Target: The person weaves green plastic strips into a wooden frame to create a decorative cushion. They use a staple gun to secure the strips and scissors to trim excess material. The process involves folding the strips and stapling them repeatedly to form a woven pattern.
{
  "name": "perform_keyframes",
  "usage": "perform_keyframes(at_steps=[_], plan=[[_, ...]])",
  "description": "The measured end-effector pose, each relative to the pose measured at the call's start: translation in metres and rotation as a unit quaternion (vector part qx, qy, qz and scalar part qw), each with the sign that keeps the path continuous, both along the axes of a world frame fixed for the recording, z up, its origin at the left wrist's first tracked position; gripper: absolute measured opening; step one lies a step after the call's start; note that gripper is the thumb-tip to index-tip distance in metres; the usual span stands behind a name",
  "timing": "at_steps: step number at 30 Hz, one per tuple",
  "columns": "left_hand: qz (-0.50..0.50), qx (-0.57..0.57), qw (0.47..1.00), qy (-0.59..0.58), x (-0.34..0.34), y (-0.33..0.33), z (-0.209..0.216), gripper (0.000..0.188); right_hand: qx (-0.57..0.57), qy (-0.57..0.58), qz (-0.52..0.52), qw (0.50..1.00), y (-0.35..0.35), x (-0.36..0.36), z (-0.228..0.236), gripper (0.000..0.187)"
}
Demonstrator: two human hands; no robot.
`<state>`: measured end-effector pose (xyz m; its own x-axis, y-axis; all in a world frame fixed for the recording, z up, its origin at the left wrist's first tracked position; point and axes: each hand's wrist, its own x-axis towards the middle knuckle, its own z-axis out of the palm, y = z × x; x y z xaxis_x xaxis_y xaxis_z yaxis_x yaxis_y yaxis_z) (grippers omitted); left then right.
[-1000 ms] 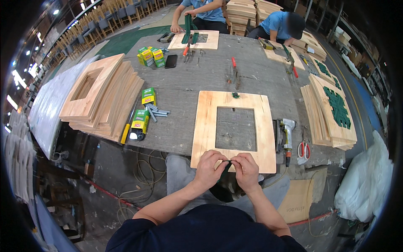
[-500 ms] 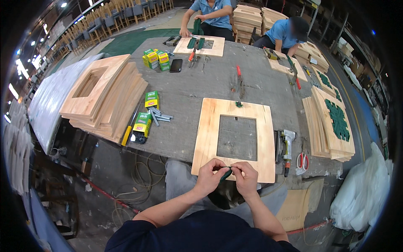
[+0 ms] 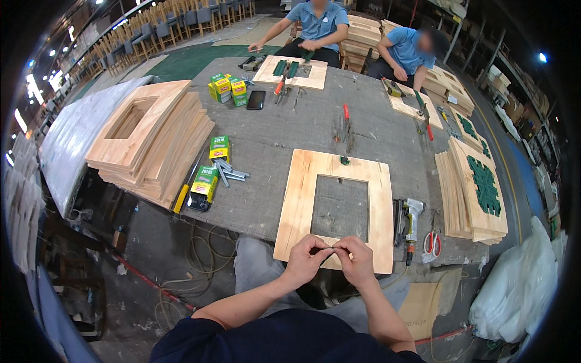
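Note:
My left hand [image 3: 304,260] and my right hand [image 3: 356,259] meet over the near edge of a pale wooden frame [image 3: 380,212]. Their thumbs and fingertips pinch a dark green strip [image 3: 327,255], mostly hidden by the fingers. The frame lies flat on the grey work table [image 3: 260,145] and has a rectangular opening. A small knot of green webbing [image 3: 344,160] sits at the middle of its far side. To the right of the frame lies a pneumatic staple gun [image 3: 414,219], with red-handled scissors [image 3: 432,244] beside it.
Stacked wooden frames [image 3: 145,139] stand at left; others [image 3: 463,206] with green webbing at right. Staple boxes [image 3: 204,181], loose staples [image 3: 233,173], a screwdriver [image 3: 181,198], a phone [image 3: 256,100] and red-handled pliers [image 3: 346,121] lie around. Two co-workers in blue shirts [image 3: 318,27] work across the table.
My fingertips have drawn together, and less of the green strip shows. The view has shifted slightly. Across the table, one co-worker's hands have moved apart and the green webbing there has been lowered.

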<state>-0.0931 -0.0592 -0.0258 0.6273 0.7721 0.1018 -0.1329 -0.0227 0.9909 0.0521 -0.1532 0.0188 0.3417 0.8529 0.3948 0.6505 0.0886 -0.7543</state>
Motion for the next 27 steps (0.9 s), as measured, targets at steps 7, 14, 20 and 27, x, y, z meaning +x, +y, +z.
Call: perform_keyframes(at_steps=[7, 14, 20, 27], plan=[[-0.007, 0.0, 1.0, -0.004, 0.001, 0.004, 0.002, 0.009, -0.073, 0.064, 0.035, 0.995, 0.005, 0.014, 0.006, 0.008], [-0.203, -0.107, 0.953, 0.195, -0.023, -0.03, -0.047, 0.019, -0.112, 0.036, 0.01, 0.993, 0.03, 0.058, 0.015, 0.009], [-0.37, 0.018, 0.867, 0.332, -0.058, -0.037, -0.079, 0.053, -0.238, -0.002, -0.001, 0.971, 0.13, 0.131, 0.012, 0.015], [-0.287, 0.078, 0.899, 0.32, -0.072, -0.013, -0.046, 0.066, -0.331, -0.061, -0.061, 0.94, 0.236, 0.162, -0.036, 0.014]])
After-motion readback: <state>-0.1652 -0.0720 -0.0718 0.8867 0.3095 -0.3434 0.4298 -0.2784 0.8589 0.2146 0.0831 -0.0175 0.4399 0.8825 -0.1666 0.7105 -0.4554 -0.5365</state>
